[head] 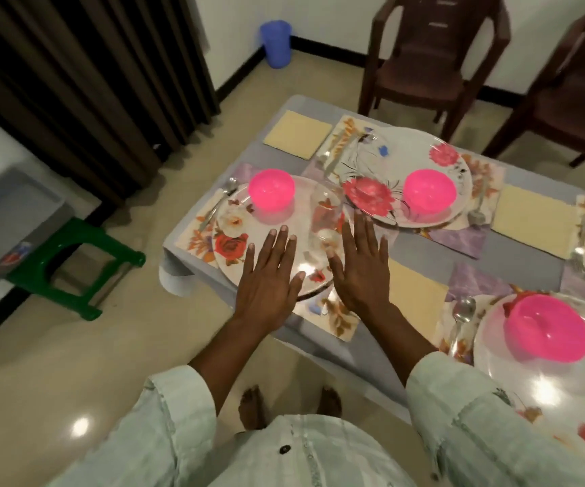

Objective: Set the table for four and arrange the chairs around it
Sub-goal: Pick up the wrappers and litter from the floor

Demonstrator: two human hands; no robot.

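A grey table (pixel 410 251) carries floral placemats, flowered plates and pink bowls. My left hand (pixel 270 275) is held flat, fingers straight, over the near-left plate (pixel 235 237), which bears a pink bowl (pixel 271 194). My right hand (pixel 361 265) is flat beside it, just right of a clear glass (pixel 326 216) on that plate. A second plate (pixel 403 177) with a pink bowl (pixel 430 190) lies beyond. A third plate (pixel 547 377) with a pink bowl (pixel 547 328) sits at the right. Two brown chairs (pixel 435 58) (pixel 565 100) stand off the far side.
Spoons lie by the plates (pixel 461 307) (pixel 221 198). Yellow napkins (pixel 298 134) (pixel 533 219) lie between settings. A green stool (pixel 76 268) stands under a grey box (pixel 10 223) on the left. A blue bin (pixel 276 43) is by the wall. Dark curtains (pixel 91 82) hang left.
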